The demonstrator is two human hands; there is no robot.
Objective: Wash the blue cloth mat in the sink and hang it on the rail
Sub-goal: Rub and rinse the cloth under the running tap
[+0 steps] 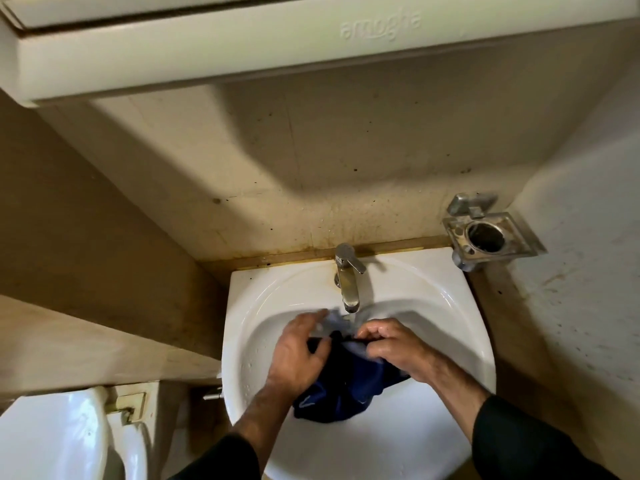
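sleeves: dark, both forearms reach in from the bottom edge over the sink front.
sink (242, 323): white basin, wet, droplets on the left wall.
mat: blue cloth mat (341, 389) lies bunched in the bowl, dark and soaked-looking, paler underside showing near the spout.
left hand (298, 355): on the mat's left side, thumb pinching a fold; fingers half spread, tips blurred, over the pale bit.
right hand (389, 346): fingers curled tight, gripping the mat's top edge.
tap (347, 277): chrome, spout just above the hands; running water likely, stream too faint to confirm.
holder (491, 233): metal tumbler ring on the right wall, nothing in it.
toilet (62, 434): white, low left, near the sink.
cabinet (207, 39): white, overhead.
rail: not in view.
step: washing, probably rubbing or rinsing under the spout.
next: needs wringing with both hands, tap off, then finding the rail out of frame.
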